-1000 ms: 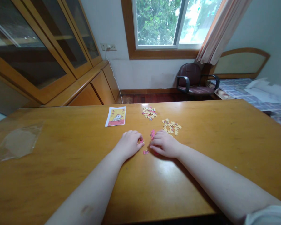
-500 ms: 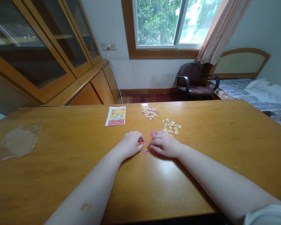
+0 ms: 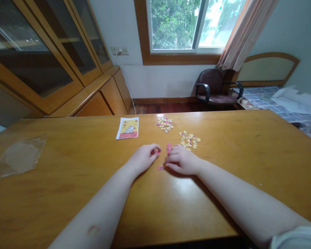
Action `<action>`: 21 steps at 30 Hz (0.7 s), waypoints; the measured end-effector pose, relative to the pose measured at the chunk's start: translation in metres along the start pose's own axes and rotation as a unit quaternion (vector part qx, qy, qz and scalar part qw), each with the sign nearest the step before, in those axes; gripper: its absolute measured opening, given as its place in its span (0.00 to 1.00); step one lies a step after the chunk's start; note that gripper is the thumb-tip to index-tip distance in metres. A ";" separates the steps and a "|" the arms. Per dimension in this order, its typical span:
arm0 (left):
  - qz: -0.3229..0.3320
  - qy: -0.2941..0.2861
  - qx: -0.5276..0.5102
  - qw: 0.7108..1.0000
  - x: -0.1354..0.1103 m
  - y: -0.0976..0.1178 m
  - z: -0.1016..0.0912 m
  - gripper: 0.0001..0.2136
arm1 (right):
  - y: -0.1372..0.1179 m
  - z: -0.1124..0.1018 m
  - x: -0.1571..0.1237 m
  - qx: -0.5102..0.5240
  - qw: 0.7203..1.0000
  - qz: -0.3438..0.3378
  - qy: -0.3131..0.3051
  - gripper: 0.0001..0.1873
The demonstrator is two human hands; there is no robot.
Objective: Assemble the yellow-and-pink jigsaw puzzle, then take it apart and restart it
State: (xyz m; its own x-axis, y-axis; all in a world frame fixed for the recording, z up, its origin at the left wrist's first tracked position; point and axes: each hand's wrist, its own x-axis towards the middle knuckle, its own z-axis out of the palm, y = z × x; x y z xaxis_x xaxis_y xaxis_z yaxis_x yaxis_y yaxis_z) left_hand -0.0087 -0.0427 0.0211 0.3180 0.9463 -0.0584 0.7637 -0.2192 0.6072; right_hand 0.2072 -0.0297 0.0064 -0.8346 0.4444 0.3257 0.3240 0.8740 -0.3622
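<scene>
My left hand (image 3: 145, 155) is closed in a pinch on a pink puzzle piece (image 3: 158, 152), held just over the table. Across a small gap, my right hand (image 3: 181, 160) rests with curled fingers pressed down near the tabletop; whatever lies under its fingertips is hidden. Just beyond those fingers, pink puzzle pieces (image 3: 169, 147) are partly covered by the hand. A small pink joined strip of puzzle (image 3: 161, 168) lies on the table by my right thumb. Past my right hand are several loose yellow pieces (image 3: 190, 139).
A mixed pile of puzzle pieces (image 3: 165, 124) lies near the table's far edge. Left of it is a picture card (image 3: 128, 128) with a white animal on yellow and pink. A clear plastic bag (image 3: 20, 155) lies at the left. A chair (image 3: 214, 86) stands beyond the table.
My left hand has lifted slightly away from me, carrying the pink puzzle piece up from near the strip. My right hand has barely moved; a pink bit under its thumb no longer shows.
</scene>
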 end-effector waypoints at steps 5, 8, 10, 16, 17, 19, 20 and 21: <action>-0.008 0.016 -0.053 0.998 0.000 -0.004 -0.001 0.12 | -0.007 -0.005 0.001 0.026 0.998 -0.032 -0.057 0.12; -0.004 0.012 -0.059 0.998 0.001 -0.003 -0.001 0.10 | -0.010 -0.006 0.002 0.019 0.996 -0.040 -0.073 0.14; -0.011 0.011 -0.071 0.997 0.002 -0.002 -0.002 0.10 | -0.011 -0.006 0.002 0.016 0.996 -0.037 -0.079 0.15; -0.050 -0.057 -0.143 0.987 0.001 -0.002 0.001 0.10 | -0.009 -0.005 0.002 0.013 0.996 -0.033 -0.086 0.15; -0.055 -0.065 -0.141 0.986 0.001 -0.002 0.001 0.10 | -0.009 -0.005 0.002 0.014 0.996 -0.033 -0.085 0.15; -0.060 -0.074 -0.133 0.986 0.000 -0.002 0.001 0.09 | -0.008 -0.005 0.001 0.017 0.996 -0.034 -0.084 0.15; -0.060 -0.077 -0.128 0.987 0.000 -0.002 0.001 0.09 | -0.008 -0.005 0.001 0.018 0.996 -0.033 -0.083 0.14; -0.060 -0.080 -0.123 0.987 0.000 -0.001 0.001 0.09 | -0.008 -0.005 0.001 0.019 0.996 -0.031 -0.083 0.14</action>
State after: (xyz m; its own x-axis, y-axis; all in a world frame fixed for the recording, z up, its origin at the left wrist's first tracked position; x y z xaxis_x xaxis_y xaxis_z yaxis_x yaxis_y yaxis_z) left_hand -0.0090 -0.0426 0.0193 0.3329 0.9079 -0.2549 0.6480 -0.0239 0.7613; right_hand 0.2054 -0.0353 0.0140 -0.9159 0.3476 0.2008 0.2547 0.8898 -0.3786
